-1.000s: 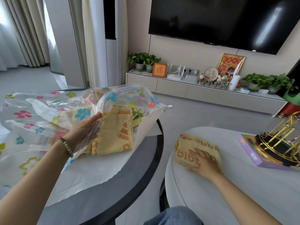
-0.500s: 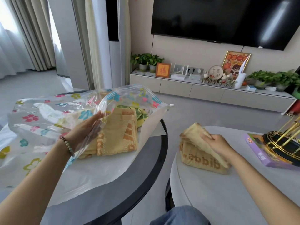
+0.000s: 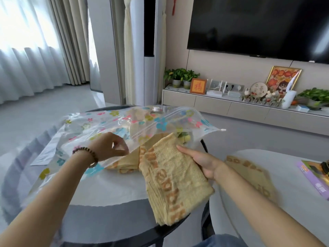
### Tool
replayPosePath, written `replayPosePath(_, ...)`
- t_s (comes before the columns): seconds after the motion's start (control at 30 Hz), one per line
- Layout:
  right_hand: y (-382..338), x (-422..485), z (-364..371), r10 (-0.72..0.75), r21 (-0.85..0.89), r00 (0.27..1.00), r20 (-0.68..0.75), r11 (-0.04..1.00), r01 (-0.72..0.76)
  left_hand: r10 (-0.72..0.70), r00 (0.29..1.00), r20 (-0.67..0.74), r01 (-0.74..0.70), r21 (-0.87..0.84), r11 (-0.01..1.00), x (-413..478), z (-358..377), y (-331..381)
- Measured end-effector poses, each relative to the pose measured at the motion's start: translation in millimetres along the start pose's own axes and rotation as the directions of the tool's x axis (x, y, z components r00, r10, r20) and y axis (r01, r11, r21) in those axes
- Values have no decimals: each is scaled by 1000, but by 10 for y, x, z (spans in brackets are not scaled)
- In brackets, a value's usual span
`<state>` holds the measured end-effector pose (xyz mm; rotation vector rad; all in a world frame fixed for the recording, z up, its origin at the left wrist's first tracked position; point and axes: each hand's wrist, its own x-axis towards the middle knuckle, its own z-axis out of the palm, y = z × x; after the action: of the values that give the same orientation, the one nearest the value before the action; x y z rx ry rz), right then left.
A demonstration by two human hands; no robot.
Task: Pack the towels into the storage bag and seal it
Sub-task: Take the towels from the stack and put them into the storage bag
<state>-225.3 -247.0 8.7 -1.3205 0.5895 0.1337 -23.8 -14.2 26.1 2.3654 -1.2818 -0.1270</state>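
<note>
A clear storage bag (image 3: 99,125) printed with coloured flowers lies on the dark round table (image 3: 106,221). My left hand (image 3: 110,147), with a bead bracelet on the wrist, pinches the bag's upper lip and holds the mouth lifted. Inside the mouth lies a folded yellow towel (image 3: 124,163) with orange pattern. My right hand (image 3: 201,161) grips a second folded yellow towel (image 3: 170,182) with orange letters, its far end at the bag's mouth. Another yellow towel (image 3: 249,173) lies on the white round table.
The white round table (image 3: 284,211) stands to the right, with a purple box (image 3: 316,179) near its right edge. A narrow gap separates the two tables. My blue-jeaned knee (image 3: 219,241) shows at the bottom. A TV cabinet (image 3: 231,107) with plants lines the far wall.
My right hand has lifted a folded towel off the white table and carried it left to the bag's mouth. My left hand has pinched the bag's lip and raised it.
</note>
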Motion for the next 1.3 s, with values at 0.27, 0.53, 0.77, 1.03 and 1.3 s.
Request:
replayPosePath(0.27,60,602,853,119,-28,972,201,993,-115,-144,901,-409,124,-77,989,-428,-85,-402)
replayPosePath(0.53,-40,1146,1579,-263,115,947,-185,951,287,-91,878,-470,15,-164,986,-403,-318,-474)
replayPosePath(0.77,824,1222,1355,-608,-872,664,435,-100,479,-123,933,-337,-31,-417,908,-387,-264,-487)
replayPosePath(1.03,724,1690,1436,-385,-912,827,410,-137,388,-177,983,-45,61,-830,554,-358,-136,-437)
replayPosePath(1.3,444,2118,1556,-366,-968,899,241,-19,252,-163,980,111,154,-947,283,-262,-59,-306)
